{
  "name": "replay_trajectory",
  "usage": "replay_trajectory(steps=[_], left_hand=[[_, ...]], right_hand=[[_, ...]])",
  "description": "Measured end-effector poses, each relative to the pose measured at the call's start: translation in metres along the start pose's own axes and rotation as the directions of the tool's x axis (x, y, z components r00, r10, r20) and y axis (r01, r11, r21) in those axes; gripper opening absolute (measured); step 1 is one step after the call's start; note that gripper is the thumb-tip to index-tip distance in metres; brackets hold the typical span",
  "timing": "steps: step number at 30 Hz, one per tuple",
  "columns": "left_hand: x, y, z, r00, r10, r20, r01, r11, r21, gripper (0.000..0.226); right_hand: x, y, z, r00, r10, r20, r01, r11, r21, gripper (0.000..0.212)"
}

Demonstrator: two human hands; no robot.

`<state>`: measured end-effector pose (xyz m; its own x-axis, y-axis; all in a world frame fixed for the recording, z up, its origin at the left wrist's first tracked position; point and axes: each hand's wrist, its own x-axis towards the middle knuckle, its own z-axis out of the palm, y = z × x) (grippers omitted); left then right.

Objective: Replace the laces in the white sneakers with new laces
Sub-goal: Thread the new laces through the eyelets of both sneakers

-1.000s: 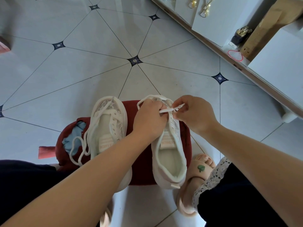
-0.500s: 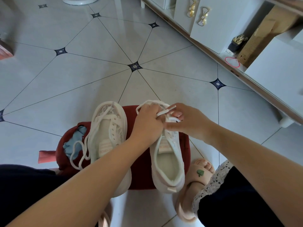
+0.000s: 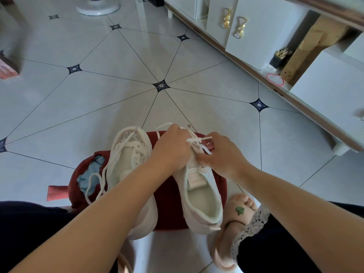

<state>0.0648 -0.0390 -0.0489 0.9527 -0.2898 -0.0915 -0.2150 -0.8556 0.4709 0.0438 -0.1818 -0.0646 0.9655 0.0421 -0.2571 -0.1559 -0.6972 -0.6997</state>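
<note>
Head view — left hand [image 3: 173, 148], right hand [image 3: 222, 156] both pinch flat white lace [image 3: 199, 139] over knit sneaker [image 3: 202, 194].

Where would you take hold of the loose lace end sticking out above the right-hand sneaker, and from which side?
Pinch the lace just behind its stiff tip, coming from the right. That end juts out sideways to the right, free above the sneaker, while the left hand covers its other end, and the right hand sits right beside it.
</note>
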Motion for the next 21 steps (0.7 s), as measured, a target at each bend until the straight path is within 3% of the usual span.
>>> replay_trajectory(steps=[4,7,11,21], left_hand=[[0.0,-0.002,0.005,1.0,-0.029,-0.002,0.029,0.994,-0.108,0.014],[0.002,-0.005,0.007,1.0,-0.02,0.0,0.02,0.992,-0.124,0.025],[0.001,-0.006,0.007,0.998,-0.002,0.056,0.008,0.995,-0.096,0.01],[-0.005,-0.012,-0.009,0.998,-0.008,0.06,0.012,0.997,-0.07,0.025]], right_hand=[[-0.008,-0.005,0.007,0.988,-0.076,-0.131,0.065,0.994,-0.086,0.031],[-0.008,-0.007,0.01,0.991,-0.095,-0.096,0.077,0.98,-0.184,0.022],[-0.004,-0.007,0.007,0.99,-0.119,-0.078,0.096,0.965,-0.246,0.023],[-0.005,-0.001,-0.001,0.995,-0.04,-0.092,0.028,0.991,-0.128,0.022]])
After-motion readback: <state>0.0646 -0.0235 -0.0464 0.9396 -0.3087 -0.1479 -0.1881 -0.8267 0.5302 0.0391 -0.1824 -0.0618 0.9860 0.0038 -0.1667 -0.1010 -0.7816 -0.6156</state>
